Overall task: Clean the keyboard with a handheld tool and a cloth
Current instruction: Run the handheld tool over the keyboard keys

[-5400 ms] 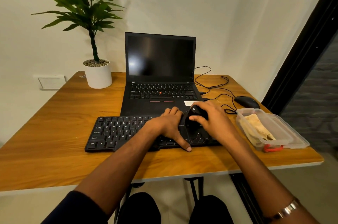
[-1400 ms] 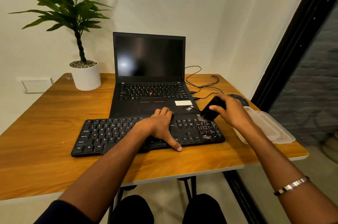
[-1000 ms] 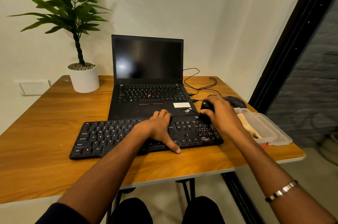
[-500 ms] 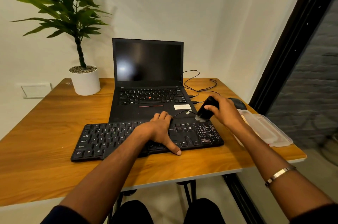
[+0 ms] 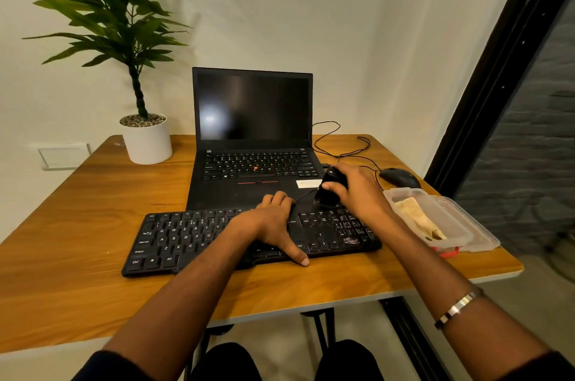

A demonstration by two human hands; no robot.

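A: Where is the keyboard (image 5: 217, 237)?

B: It lies on the near half of the wooden table (image 5: 77, 225), black, just in front of the open laptop (image 5: 253, 144). Its far edge meets the laptop's near edge.

A: And the hands?

B: The left hand (image 5: 273, 225) rests palm down across the middle of the keyboard, fingers loosely spread toward the far row, thumb stretched out to the near edge. The right hand (image 5: 357, 191) has its fingers and thumb curled round a small black handheld tool (image 5: 329, 189), whose lower end sits at the keyboard's far right keys.

A: The cloth?

B: A folded beige cloth (image 5: 418, 217) lies inside a clear plastic container (image 5: 466, 225) at the right edge of the table, just right of the keyboard. Something red shows at the container's near corner.

A: Can you read any writing?

B: On the keyboard, yes: Ctrl, Alt, Shift, Caps Lock and letters such as Q, W, E, R, A, S, D, Z, X. The laptop has a red pointing nub among its keys and a white sticker (image 5: 308, 183) on the palm rest; the sticker's print is too small to read.

A: Anything else there?

B: A black mouse (image 5: 399, 178) at the far right, with thin black cables (image 5: 342, 144) looping behind it, and a green plant in a white pot (image 5: 146, 141) at the far left. A metal bracelet (image 5: 457, 307) circles the right wrist.
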